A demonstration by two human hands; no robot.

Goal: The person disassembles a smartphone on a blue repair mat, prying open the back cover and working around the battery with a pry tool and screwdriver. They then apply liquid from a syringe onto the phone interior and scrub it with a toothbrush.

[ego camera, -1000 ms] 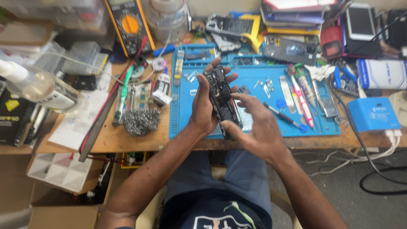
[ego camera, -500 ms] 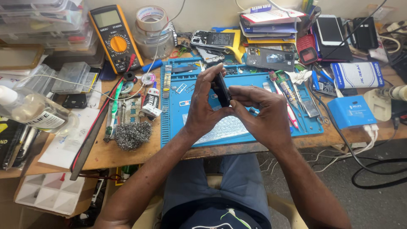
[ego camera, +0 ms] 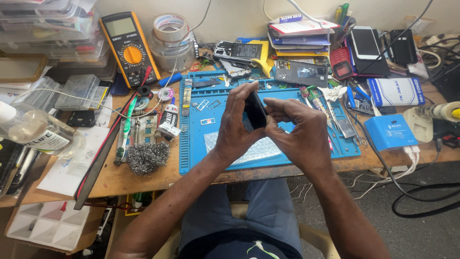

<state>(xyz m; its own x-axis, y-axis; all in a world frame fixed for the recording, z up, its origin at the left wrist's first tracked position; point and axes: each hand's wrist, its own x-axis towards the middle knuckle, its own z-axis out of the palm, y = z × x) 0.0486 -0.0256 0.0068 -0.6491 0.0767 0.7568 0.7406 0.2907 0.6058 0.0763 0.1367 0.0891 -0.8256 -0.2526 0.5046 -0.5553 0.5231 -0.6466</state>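
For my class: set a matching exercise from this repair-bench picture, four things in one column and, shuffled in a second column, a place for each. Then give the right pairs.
Things
1. multimeter
2. steel wool
3. dark phone
4. roll of tape

Places
A. held between the left hand and the right hand, over the blue mat
B. on the round clear container at the back
C. leaning at the back, left of the container
D. on the wooden bench, just left of the mat

Pairs: 1-C, 2-D, 3-A, 4-B
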